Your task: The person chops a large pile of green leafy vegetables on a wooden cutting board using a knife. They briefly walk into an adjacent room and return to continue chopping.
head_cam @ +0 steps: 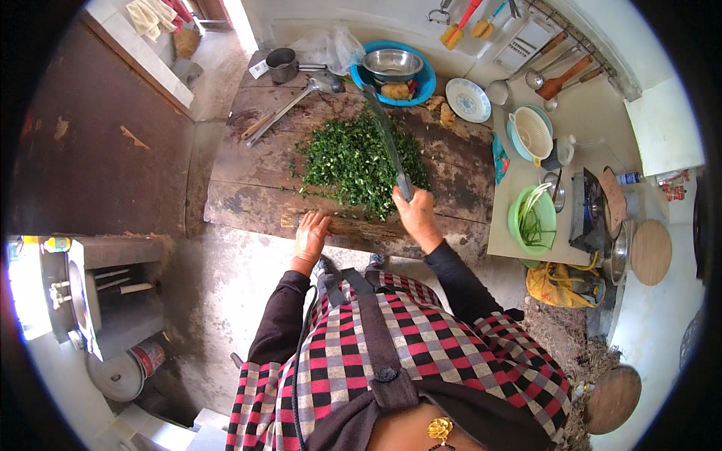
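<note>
My right hand (418, 217) is closed around the handle of a long-bladed knife (386, 132), whose blade points away from me over a broad heap of chopped greens (355, 158). The greens lie directly on a worn wooden table (248, 163). Near the table's front edge, my left hand (312, 228) rests on a bundle of thin brown stalks or bristles (366, 228), bound at its left end. The fingers lie over its top; how firmly they grip is hidden.
A blue basin (431, 73) holding a steel bowl (393, 63), a patterned plate (468, 100), a small dark pot (282, 65) and a metal ladle (287, 110) sit along the table's back. To the right, a counter carries a green basin (513, 222) with scallions and a white colander (530, 132).
</note>
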`<state>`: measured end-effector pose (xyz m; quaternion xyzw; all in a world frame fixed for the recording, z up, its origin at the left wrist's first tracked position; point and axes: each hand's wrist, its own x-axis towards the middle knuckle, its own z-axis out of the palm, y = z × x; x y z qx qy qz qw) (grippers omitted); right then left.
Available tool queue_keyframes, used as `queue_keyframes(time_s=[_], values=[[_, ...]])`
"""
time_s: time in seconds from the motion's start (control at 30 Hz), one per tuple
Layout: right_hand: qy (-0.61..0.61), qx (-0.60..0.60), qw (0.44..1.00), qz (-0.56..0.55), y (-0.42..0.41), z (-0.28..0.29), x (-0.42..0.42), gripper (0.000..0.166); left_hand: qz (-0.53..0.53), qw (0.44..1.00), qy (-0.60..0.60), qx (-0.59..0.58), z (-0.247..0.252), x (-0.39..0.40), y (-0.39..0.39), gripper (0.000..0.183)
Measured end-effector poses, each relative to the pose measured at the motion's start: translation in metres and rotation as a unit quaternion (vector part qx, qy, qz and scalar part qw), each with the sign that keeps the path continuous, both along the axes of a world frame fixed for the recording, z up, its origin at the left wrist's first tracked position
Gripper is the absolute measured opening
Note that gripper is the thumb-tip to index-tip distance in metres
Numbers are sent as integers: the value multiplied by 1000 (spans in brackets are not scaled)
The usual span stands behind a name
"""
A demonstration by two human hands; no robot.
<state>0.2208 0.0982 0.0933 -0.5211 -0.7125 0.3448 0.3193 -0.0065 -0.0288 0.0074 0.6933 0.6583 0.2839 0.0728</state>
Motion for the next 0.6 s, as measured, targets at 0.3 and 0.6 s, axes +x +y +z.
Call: queue_keyframes(time_s=[0.3,0.6], values=[[-46,-37,995,81,9,29,3,36,42,999,19,-5,-6,0,7,28],[-152,-144,973,101,21,-26,7,39,10,1000,15,25,0,-3,17,31]])
